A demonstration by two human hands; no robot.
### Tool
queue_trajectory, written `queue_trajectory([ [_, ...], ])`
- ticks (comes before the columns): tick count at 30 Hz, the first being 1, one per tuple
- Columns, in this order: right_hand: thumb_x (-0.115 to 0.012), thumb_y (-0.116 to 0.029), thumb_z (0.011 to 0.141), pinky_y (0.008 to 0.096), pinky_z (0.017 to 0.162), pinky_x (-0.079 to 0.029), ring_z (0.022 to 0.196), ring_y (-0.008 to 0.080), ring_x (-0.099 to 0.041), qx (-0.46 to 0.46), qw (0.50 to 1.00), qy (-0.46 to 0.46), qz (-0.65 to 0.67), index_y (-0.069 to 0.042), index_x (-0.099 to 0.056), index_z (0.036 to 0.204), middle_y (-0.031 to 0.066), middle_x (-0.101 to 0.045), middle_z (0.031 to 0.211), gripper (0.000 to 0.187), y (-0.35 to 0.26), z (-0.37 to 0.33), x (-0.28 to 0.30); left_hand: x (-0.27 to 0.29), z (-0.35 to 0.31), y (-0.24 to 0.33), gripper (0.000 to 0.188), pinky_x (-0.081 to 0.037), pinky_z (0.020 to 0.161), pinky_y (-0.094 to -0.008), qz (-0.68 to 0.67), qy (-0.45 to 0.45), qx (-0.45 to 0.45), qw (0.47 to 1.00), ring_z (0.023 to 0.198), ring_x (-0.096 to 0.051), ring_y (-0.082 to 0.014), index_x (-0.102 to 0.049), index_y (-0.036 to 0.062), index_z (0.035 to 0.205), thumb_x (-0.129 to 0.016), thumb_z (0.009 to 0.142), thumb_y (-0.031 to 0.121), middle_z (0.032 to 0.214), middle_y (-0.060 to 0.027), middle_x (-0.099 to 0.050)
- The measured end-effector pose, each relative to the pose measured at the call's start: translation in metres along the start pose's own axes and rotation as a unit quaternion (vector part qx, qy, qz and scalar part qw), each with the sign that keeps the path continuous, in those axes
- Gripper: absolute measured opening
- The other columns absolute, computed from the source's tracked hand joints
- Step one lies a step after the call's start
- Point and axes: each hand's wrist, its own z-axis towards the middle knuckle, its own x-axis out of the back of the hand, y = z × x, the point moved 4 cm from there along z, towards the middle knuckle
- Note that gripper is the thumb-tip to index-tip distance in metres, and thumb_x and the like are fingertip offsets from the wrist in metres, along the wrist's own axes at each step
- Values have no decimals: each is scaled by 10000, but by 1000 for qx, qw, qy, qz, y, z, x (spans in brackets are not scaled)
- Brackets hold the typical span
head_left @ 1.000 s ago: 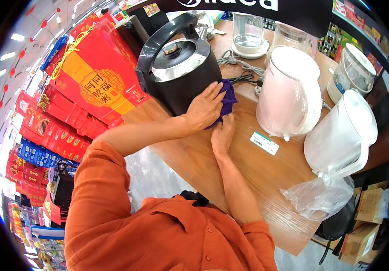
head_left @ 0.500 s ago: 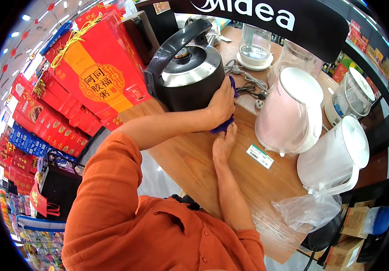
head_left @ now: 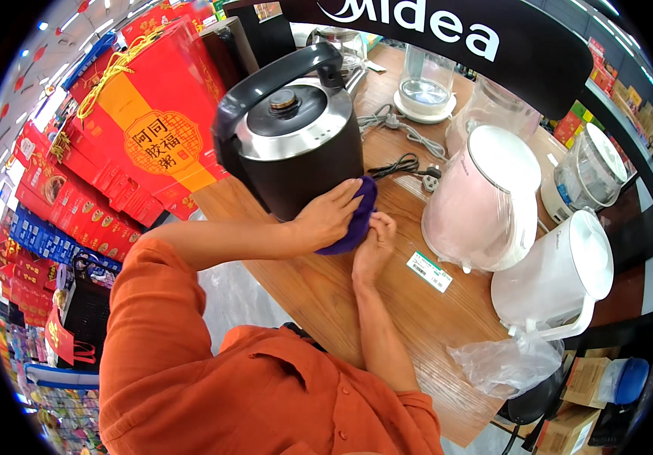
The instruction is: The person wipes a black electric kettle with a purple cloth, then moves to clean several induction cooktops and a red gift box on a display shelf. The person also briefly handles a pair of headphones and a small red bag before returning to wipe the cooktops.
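A black electric kettle [head_left: 303, 171] with a steel band, a black lid and a large arched handle stands at the table's left edge. My left hand [head_left: 332, 216] reaches across to the kettle's near right side. Its fingers lie over a purple cloth [head_left: 360, 220] and hold it there. The cloth's lower end hangs near the tabletop. Beside it, my right hand [head_left: 374, 246] has curled fingers pinching the cloth's right edge; its fingertips are partly hidden. A price label [head_left: 429, 271] lies on the wood to the right of my right hand.
A pink kettle [head_left: 478, 205] and a white kettle [head_left: 550, 269] stand on the wooden table [head_left: 319, 292] to the right, with a clear plastic bag [head_left: 508, 364] nearby. Power cords [head_left: 410, 165] lie behind. Red gift boxes [head_left: 163, 114] flank the left side; a black sign [head_left: 448, 38] spans the back.
The black kettle has shifted a little left and nearer. My left hand has moved left and down with the cloth, and more of the purple cloth shows. My right hand stays close beside it.
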Motion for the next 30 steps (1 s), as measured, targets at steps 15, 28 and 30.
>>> queue_trajectory([
  [15, -442, 127, 852, 347, 916, -462, 1099, 285, -555, 55, 990, -77, -108, 8, -630, 1113, 141, -557, 1188, 343, -20, 6, -15, -46, -134, -33, 228, -153, 1197, -435, -94, 82, -108, 986, 1449, -305, -201, -700, 90, 1041, -589, 886, 215, 1404, -23, -538],
  [28, -453, 151, 829, 365, 917, -486, 1083, 303, -580, 44, 990, -93, -102, 14, -618, 1112, 149, -573, 1168, 354, -18, 6, -20, -79, -202, -68, 169, -240, 1156, -485, -259, 16, 157, 953, 1356, -437, -241, -674, 24, 959, -612, 808, 66, 1324, -104, -569],
  [30, -454, 147, 831, 363, 908, -489, 1078, 297, -584, 46, 988, -102, -105, 14, -618, 1106, 144, -575, 1168, 347, -13, 4, -20, -94, -216, -73, 227, -293, 1120, -406, -617, 240, 450, 600, 1311, -465, -225, -648, 12, 1083, -570, 873, 51, 1318, -92, -571],
])
